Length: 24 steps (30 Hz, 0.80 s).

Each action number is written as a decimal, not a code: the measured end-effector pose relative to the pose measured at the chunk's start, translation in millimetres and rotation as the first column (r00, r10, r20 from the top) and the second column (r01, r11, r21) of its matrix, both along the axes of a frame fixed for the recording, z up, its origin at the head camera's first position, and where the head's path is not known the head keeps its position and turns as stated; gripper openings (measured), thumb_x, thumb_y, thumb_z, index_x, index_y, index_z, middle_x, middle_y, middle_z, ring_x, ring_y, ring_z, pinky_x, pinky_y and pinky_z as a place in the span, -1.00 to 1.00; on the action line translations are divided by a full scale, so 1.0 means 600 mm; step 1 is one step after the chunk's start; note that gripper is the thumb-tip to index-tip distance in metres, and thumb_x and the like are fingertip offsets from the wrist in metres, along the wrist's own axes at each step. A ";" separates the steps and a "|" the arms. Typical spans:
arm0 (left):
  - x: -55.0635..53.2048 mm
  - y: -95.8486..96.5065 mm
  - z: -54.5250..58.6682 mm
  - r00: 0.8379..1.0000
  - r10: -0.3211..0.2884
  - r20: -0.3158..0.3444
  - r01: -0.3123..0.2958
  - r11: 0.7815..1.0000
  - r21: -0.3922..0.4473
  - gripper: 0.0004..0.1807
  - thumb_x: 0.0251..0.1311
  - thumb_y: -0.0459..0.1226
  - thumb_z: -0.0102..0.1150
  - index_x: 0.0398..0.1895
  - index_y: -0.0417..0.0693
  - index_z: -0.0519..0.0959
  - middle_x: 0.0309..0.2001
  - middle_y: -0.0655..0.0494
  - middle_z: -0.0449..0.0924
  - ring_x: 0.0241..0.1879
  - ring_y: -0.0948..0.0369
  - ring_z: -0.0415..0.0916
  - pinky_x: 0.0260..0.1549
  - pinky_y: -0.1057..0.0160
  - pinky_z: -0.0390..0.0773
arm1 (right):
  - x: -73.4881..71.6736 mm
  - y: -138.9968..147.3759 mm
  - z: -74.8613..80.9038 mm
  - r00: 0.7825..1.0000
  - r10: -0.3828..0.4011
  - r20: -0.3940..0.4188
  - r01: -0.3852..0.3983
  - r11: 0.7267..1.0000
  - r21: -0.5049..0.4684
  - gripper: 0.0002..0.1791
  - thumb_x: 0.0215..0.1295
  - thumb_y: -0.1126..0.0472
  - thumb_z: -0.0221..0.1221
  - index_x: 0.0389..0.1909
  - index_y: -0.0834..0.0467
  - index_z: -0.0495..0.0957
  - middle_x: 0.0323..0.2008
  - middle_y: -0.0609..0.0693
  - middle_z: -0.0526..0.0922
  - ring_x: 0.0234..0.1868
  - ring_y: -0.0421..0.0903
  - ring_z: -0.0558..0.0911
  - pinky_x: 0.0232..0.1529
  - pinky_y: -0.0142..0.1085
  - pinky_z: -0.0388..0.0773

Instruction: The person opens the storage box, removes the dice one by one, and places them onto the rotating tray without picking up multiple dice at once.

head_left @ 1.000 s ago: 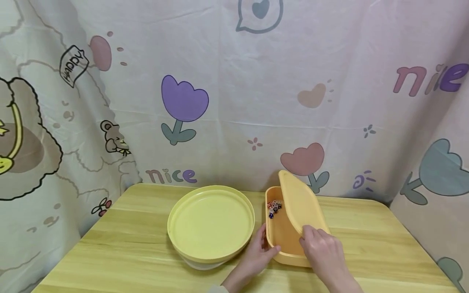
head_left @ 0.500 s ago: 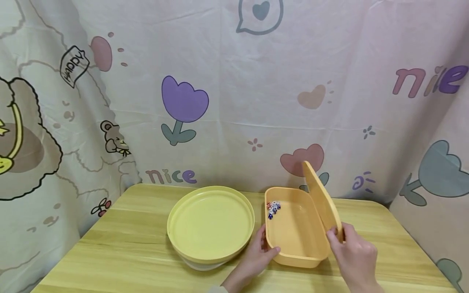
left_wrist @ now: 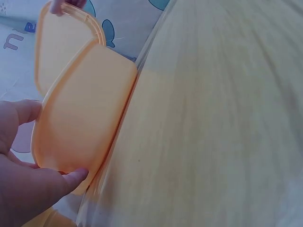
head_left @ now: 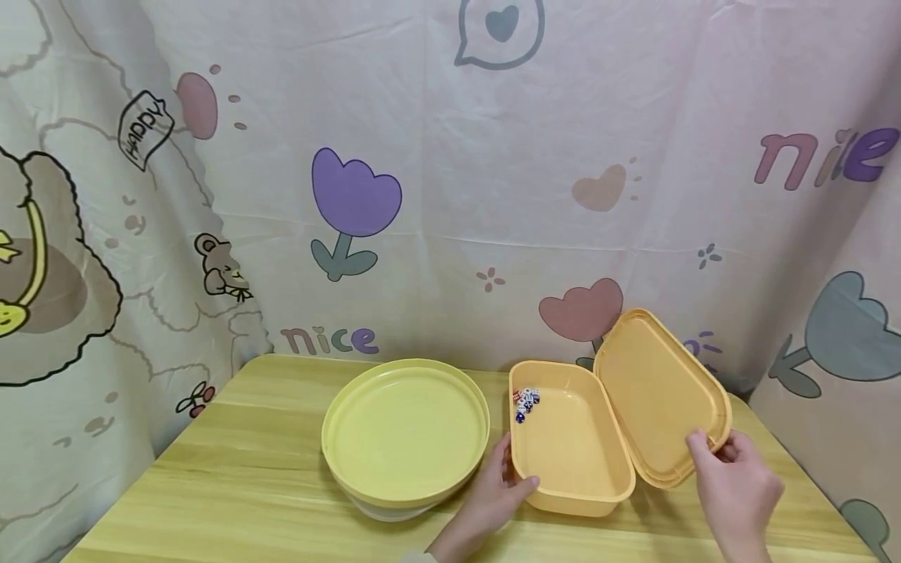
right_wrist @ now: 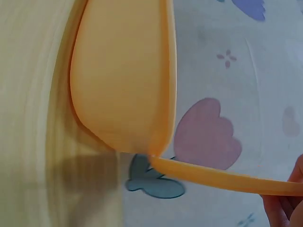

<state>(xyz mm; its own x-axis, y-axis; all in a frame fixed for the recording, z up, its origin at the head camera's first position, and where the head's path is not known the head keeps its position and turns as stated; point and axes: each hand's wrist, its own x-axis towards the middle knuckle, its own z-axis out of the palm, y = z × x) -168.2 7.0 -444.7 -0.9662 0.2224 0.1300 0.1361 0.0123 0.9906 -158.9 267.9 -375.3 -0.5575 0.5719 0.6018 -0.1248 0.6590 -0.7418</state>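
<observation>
Here, tilted lid [head_left: 651,391] beside box [head_left: 573,505].

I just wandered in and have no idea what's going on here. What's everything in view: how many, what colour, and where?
box: 1, orange, on the table, right of the bowl
lid: 1, orange, tilted up at the box's right side
dice: several, too small to count; red, white, dark blue; inside the box at left
round cover: 1, yellow, on the bowl
bowl: 1, whitish, mostly hidden under the cover
table: 1, yellow wood-grain
cloth: count unclear, pale with coloured prints, behind the table
left hand: 1, holding the box
right hand: 1, holding the lid
</observation>
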 end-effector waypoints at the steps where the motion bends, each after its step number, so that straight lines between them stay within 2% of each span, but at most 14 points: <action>1: 0.000 0.000 0.000 1.000 0.001 0.003 -0.001 1.000 0.001 -0.10 0.16 -0.36 0.25 0.46 -0.38 -0.05 0.30 -0.38 0.22 0.15 -0.18 0.36 0.11 -0.02 0.42 | -0.002 0.006 -0.001 0.999 0.000 0.039 0.003 0.998 -0.069 -0.83 0.05 0.29 0.22 -0.49 0.38 0.58 -0.79 -0.45 0.44 -0.74 -0.59 0.32 -0.69 -0.64 0.25; 3: 0.001 0.000 0.000 1.000 0.004 0.010 -0.004 1.000 -0.003 -0.10 0.16 -0.35 0.25 0.46 -0.38 -0.04 0.30 -0.37 0.23 0.15 -0.17 0.36 0.11 -0.02 0.42 | -0.006 0.021 -0.004 0.992 0.009 0.125 0.016 0.980 -0.200 -0.85 0.09 0.25 0.22 -0.49 0.30 0.58 -0.78 -0.63 0.32 -0.74 -0.55 0.35 -0.68 -0.61 0.27; 5: 0.001 0.000 -0.001 1.000 0.006 0.017 -0.006 1.000 -0.004 -0.11 0.16 -0.34 0.25 0.46 -0.37 -0.04 0.30 -0.36 0.23 0.15 -0.16 0.36 0.12 -0.02 0.41 | -0.010 0.036 -0.007 0.982 0.030 0.184 0.032 0.945 -0.324 -0.90 0.11 0.23 0.21 -0.54 0.14 0.57 -0.80 -0.58 0.34 -0.73 -0.51 0.37 -0.67 -0.59 0.29; 9: 0.002 0.002 -0.002 1.000 0.008 0.019 -0.007 1.000 -0.004 -0.12 0.17 -0.35 0.24 0.46 -0.36 -0.02 0.29 -0.34 0.25 0.14 -0.14 0.37 0.10 0.00 0.43 | -0.013 0.061 -0.014 0.982 0.082 0.168 0.029 0.818 -0.574 -0.70 0.12 0.25 0.20 -0.73 -0.11 0.50 -0.81 -0.41 0.42 -0.74 -0.43 0.36 -0.69 -0.54 0.26; 11: 0.003 0.002 -0.002 1.000 0.007 0.023 -0.007 1.000 -0.001 -0.13 0.17 -0.35 0.24 0.46 -0.35 -0.01 0.29 -0.33 0.26 0.13 -0.13 0.38 0.09 0.01 0.44 | -0.014 0.070 -0.019 0.987 0.091 0.131 0.022 0.738 -0.675 -0.66 0.13 0.27 0.20 -0.77 -0.13 0.50 -0.80 -0.32 0.45 -0.73 -0.38 0.35 -0.69 -0.53 0.26; 12: 0.003 0.003 -0.003 1.000 0.005 0.024 -0.005 1.000 0.001 -0.13 0.17 -0.35 0.24 0.46 -0.35 -0.01 0.28 -0.32 0.26 0.12 -0.12 0.38 0.09 0.02 0.44 | -0.014 0.074 -0.021 0.988 0.094 0.120 0.019 0.704 -0.710 -0.64 0.13 0.28 0.20 -0.79 -0.14 0.51 -0.79 -0.30 0.45 -0.73 -0.36 0.35 -0.68 -0.53 0.27; 14: 0.003 0.003 -0.003 1.000 0.006 0.028 -0.006 1.000 0.002 -0.13 0.17 -0.35 0.24 0.46 -0.36 -0.02 0.28 -0.32 0.26 0.12 -0.12 0.38 0.09 0.01 0.44 | -0.014 0.082 -0.029 0.987 0.101 0.124 0.027 0.660 -0.751 -0.61 0.15 0.28 0.19 -0.80 -0.17 0.50 -0.76 -0.29 0.45 -0.68 -0.38 0.37 -0.64 -0.57 0.32; 17: 0.004 0.004 -0.003 0.999 0.010 0.035 -0.010 1.000 0.000 -0.12 0.17 -0.35 0.24 0.46 -0.36 -0.03 0.30 -0.32 0.24 0.14 -0.13 0.37 0.10 0.01 0.43 | -0.021 0.099 -0.048 0.989 0.123 0.080 -0.002 0.560 -0.828 -0.59 0.17 0.31 0.18 -0.80 -0.15 0.53 -0.67 -0.29 0.49 -0.62 -0.41 0.45 -0.58 -0.57 0.43; 19: 0.004 0.005 -0.003 0.999 0.010 0.033 -0.010 1.000 0.002 -0.12 0.17 -0.35 0.24 0.46 -0.38 -0.04 0.30 -0.35 0.23 0.14 -0.14 0.37 0.10 0.01 0.44 | -0.028 0.112 -0.065 0.990 0.126 0.059 -0.009 0.481 -0.877 -0.60 0.15 0.34 0.17 -0.79 -0.12 0.55 -0.61 -0.30 0.52 -0.59 -0.43 0.48 -0.57 -0.54 0.48; 21: 0.004 0.005 -0.003 0.999 0.007 0.032 -0.007 1.000 0.005 -0.11 0.17 -0.35 0.24 0.46 -0.38 -0.04 0.30 -0.36 0.22 0.14 -0.14 0.37 0.10 0.03 0.44 | -0.035 0.126 -0.083 0.989 0.143 0.036 -0.024 0.402 -0.915 -0.77 0.17 0.35 0.16 -0.55 -0.02 0.64 -0.49 -0.31 0.55 -0.53 -0.43 0.53 -0.49 -0.51 0.54; 22: 0.004 0.005 -0.003 1.000 0.004 0.031 -0.004 1.000 0.008 -0.11 0.16 -0.36 0.24 0.45 -0.39 -0.04 0.30 -0.36 0.21 0.14 -0.14 0.37 0.09 0.03 0.44 | -0.037 0.132 -0.090 0.987 0.153 0.046 -0.015 0.374 -0.927 -0.83 0.19 0.33 0.16 -0.37 -0.02 0.65 -0.40 -0.33 0.56 -0.50 -0.44 0.53 -0.43 -0.51 0.56; 23: 0.004 0.006 -0.003 1.000 0.000 0.027 0.000 1.000 0.012 -0.12 0.16 -0.36 0.24 0.45 -0.40 -0.05 0.30 -0.37 0.21 0.13 -0.15 0.37 0.09 0.04 0.45 | -0.037 0.137 -0.096 0.984 0.164 0.068 0.006 0.352 -0.936 -0.78 0.20 0.31 0.15 -0.18 0.00 0.62 -0.31 -0.35 0.54 -0.45 -0.47 0.53 -0.36 -0.51 0.56; 24: 0.005 0.006 -0.002 1.000 -0.002 0.030 0.002 1.000 0.015 -0.12 0.17 -0.36 0.24 0.45 -0.39 -0.05 0.31 -0.37 0.21 0.14 -0.14 0.36 0.09 0.06 0.45 | -0.038 0.142 -0.103 0.983 0.168 0.080 0.021 0.330 -0.944 -0.75 0.20 0.31 0.15 -0.14 -0.02 0.60 -0.28 -0.36 0.52 -0.43 -0.48 0.52 -0.37 -0.50 0.56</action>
